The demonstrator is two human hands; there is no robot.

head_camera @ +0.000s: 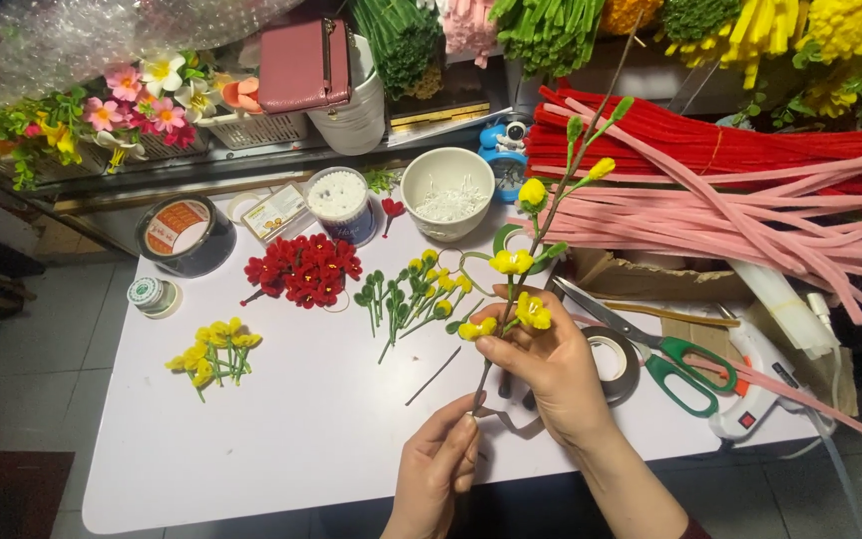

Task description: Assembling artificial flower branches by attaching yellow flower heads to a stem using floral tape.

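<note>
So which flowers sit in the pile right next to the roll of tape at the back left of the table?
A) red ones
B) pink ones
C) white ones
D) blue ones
A: the pile of red flowers lies on the white table just right of the roll of tape, while the yellow flowers lie nearer the front.

Where things sit on my desk [281, 439]

My hands, left [436, 469] and right [551, 369], meet at the front edge on a flower stem [536, 240] that slants back to the right. Scissors [665, 354] and a glue gun [750, 394] lie right of them. Loose flowers [216, 349] lie to the left, a bowl [448, 190] stands behind, and a tape roll [184, 232] sits at the back left.
</note>
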